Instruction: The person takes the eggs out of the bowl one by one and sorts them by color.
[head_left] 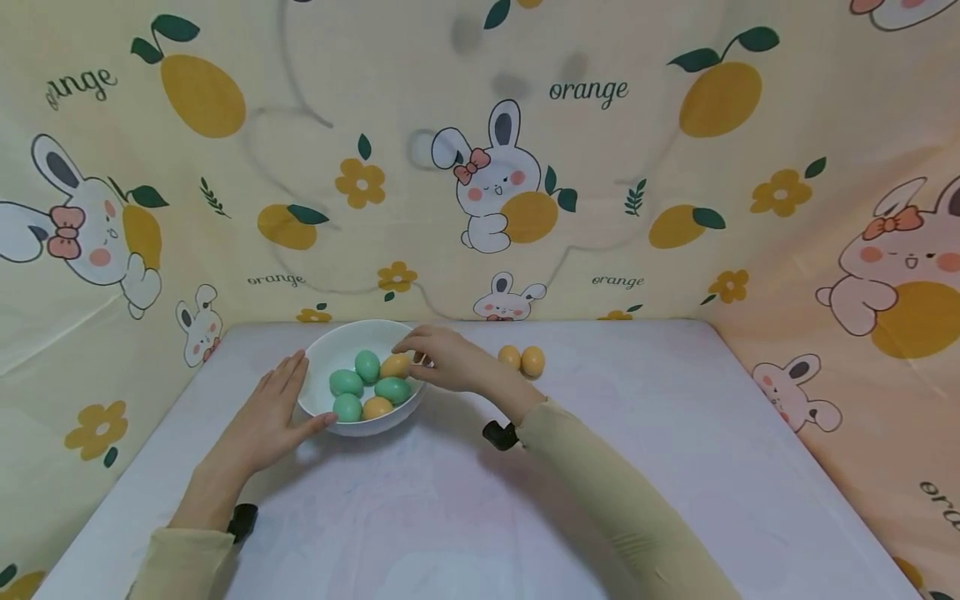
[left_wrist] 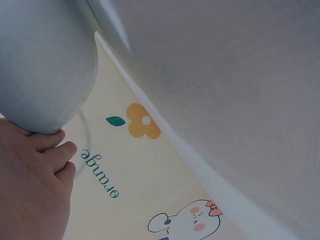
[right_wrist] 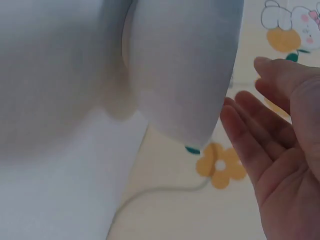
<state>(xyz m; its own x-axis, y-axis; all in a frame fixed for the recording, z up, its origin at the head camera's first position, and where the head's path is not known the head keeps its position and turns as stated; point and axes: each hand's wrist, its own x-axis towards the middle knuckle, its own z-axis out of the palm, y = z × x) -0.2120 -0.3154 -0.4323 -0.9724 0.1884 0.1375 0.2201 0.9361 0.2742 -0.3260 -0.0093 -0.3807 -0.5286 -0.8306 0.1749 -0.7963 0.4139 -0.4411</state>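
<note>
A white bowl (head_left: 360, 428) holds several green eggs (head_left: 346, 382) and two orange ones, a front egg (head_left: 377, 407) and a back egg (head_left: 395, 366). My left hand (head_left: 262, 421) rests against the bowl's left side, its fingers extended along the outside and its thumb at the near rim. In the left wrist view those fingers (left_wrist: 55, 152) touch the bowl's edge. My right hand (head_left: 453, 362) reaches over the right rim, fingertips right at the back orange egg. From the right wrist, thumb and fingers (right_wrist: 245, 130) appear spread apart beside the bowl wall (right_wrist: 182, 70).
Two more orange eggs (head_left: 532, 362) sit side by side on the white table (head_left: 480, 517), right of the bowl and behind the right forearm. A patterned cloth backdrop (head_left: 600, 167) rises along the table's back and sides. Each wrist carries a small black camera (head_left: 499, 435).
</note>
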